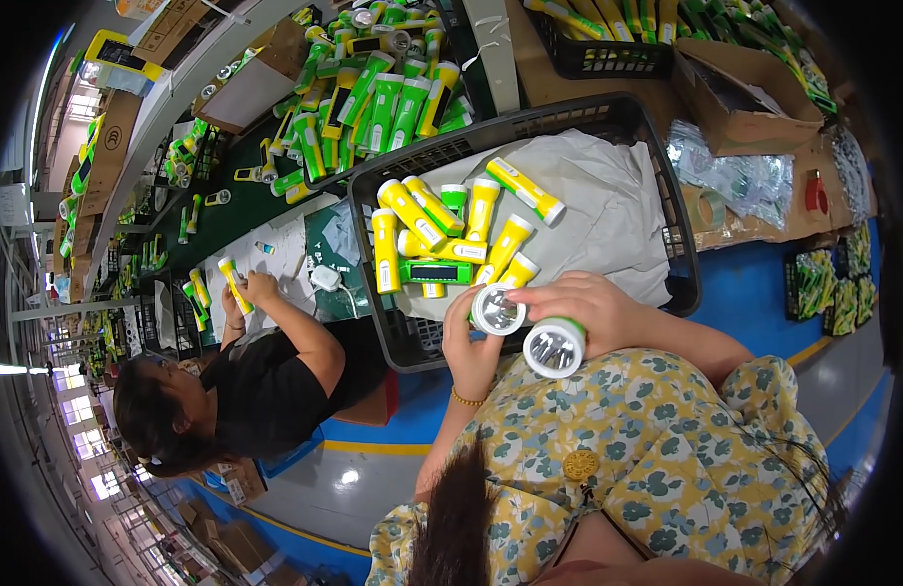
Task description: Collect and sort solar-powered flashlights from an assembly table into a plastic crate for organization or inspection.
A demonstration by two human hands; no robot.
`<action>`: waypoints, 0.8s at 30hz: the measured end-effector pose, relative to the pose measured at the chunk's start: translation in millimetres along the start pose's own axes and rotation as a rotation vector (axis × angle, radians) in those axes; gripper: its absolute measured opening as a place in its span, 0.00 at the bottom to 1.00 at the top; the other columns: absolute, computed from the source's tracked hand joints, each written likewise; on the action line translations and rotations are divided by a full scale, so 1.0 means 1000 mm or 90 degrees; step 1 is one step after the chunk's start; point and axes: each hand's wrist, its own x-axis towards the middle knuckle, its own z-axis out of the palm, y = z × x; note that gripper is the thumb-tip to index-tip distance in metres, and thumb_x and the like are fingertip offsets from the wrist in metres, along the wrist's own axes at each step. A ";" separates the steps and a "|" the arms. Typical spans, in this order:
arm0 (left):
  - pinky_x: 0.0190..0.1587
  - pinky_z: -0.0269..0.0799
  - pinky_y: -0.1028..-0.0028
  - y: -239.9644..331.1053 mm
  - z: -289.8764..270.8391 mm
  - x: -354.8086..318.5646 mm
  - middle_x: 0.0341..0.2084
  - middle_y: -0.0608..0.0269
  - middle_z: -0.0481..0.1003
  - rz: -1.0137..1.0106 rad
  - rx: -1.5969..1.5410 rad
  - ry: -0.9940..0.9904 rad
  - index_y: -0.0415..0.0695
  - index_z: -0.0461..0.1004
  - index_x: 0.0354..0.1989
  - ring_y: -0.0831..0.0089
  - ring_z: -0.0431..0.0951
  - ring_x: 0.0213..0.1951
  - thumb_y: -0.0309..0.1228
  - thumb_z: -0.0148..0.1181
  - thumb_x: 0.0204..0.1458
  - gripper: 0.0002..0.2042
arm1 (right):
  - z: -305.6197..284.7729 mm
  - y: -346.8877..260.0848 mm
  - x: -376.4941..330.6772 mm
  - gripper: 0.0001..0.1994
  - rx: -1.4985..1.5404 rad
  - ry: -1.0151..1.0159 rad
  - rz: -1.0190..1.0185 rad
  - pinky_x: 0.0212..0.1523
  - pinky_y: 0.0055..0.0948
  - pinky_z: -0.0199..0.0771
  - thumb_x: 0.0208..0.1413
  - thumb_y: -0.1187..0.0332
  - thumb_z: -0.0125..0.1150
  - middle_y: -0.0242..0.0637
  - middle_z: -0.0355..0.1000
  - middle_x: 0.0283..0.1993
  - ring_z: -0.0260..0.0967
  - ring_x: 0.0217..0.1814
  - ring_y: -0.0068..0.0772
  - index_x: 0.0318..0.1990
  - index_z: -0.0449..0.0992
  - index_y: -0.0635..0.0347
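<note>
Holding two flashlights, one per hand, over the near edge of the black crate (684, 249). Left hand (464, 354) is partly closed, fingers curled around the side of the left flashlight (498, 310), lens facing the camera; body mostly hidden behind the head. Right hand (596, 317) is half-curled on the right flashlight (554, 350), white rim, bit of green behind it; index finger and thumb reach left to the first one's head. Heads sit side by side; can't tell if the rims touch. Crate has crumpled paper (617, 215) as lining, with a loose pile of yellow flashlights (385, 252) on its left half, plus a green flashlight (435, 272) with a dark panel lying crosswise. Far left: bin packed with green and yellow flashlights (383, 109). Far right: open cardboard box (764, 132), plastic bags (730, 181) nearer, just beyond the crate. Co-worker (271, 381) at left, black top, both hands on a yellow-and-white flashlight (233, 283) above the green table (227, 225).
</note>
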 end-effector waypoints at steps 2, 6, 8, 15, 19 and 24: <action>0.45 0.69 0.70 0.001 0.000 0.000 0.43 0.55 0.73 0.014 0.003 -0.002 0.38 0.70 0.44 0.62 0.73 0.44 0.20 0.65 0.38 0.21 | 0.003 0.000 0.001 0.29 -0.056 -0.068 -0.033 0.37 0.31 0.67 0.33 0.63 0.72 0.39 0.66 0.58 0.72 0.42 0.38 0.45 0.65 0.54; 0.43 0.69 0.70 -0.001 0.000 0.000 0.43 0.56 0.73 0.012 0.019 0.006 0.38 0.70 0.44 0.62 0.74 0.44 0.20 0.65 0.38 0.20 | 0.005 -0.001 0.002 0.29 -0.068 -0.052 -0.036 0.36 0.31 0.67 0.33 0.62 0.72 0.38 0.67 0.57 0.72 0.42 0.36 0.45 0.65 0.55; 0.44 0.69 0.71 0.000 -0.002 -0.002 0.42 0.56 0.73 0.036 0.051 0.016 0.38 0.70 0.44 0.61 0.74 0.44 0.20 0.65 0.38 0.20 | 0.005 0.000 -0.002 0.29 -0.069 -0.029 -0.044 0.36 0.31 0.67 0.33 0.62 0.73 0.39 0.68 0.55 0.72 0.41 0.35 0.45 0.65 0.55; 0.46 0.68 0.70 -0.001 -0.004 -0.004 0.42 0.56 0.74 0.012 0.030 0.035 0.38 0.70 0.44 0.62 0.74 0.44 0.20 0.66 0.37 0.21 | -0.002 -0.007 -0.011 0.30 0.055 0.027 0.066 0.43 0.33 0.65 0.32 0.62 0.74 0.37 0.67 0.56 0.70 0.44 0.38 0.45 0.65 0.54; 0.42 0.69 0.74 -0.006 -0.004 -0.005 0.43 0.56 0.73 0.014 0.036 0.036 0.39 0.70 0.46 0.65 0.74 0.44 0.22 0.66 0.39 0.21 | 0.006 -0.010 -0.016 0.27 0.277 0.149 0.194 0.53 0.30 0.67 0.39 0.78 0.67 0.42 0.66 0.56 0.67 0.54 0.30 0.50 0.63 0.62; 0.45 0.68 0.74 -0.014 -0.003 -0.011 0.42 0.56 0.72 -0.050 -0.046 0.052 0.37 0.69 0.46 0.69 0.73 0.43 0.21 0.65 0.40 0.21 | 0.001 0.002 -0.019 0.24 0.632 0.310 0.430 0.48 0.31 0.68 0.47 0.75 0.53 0.44 0.68 0.47 0.68 0.44 0.29 0.54 0.60 0.61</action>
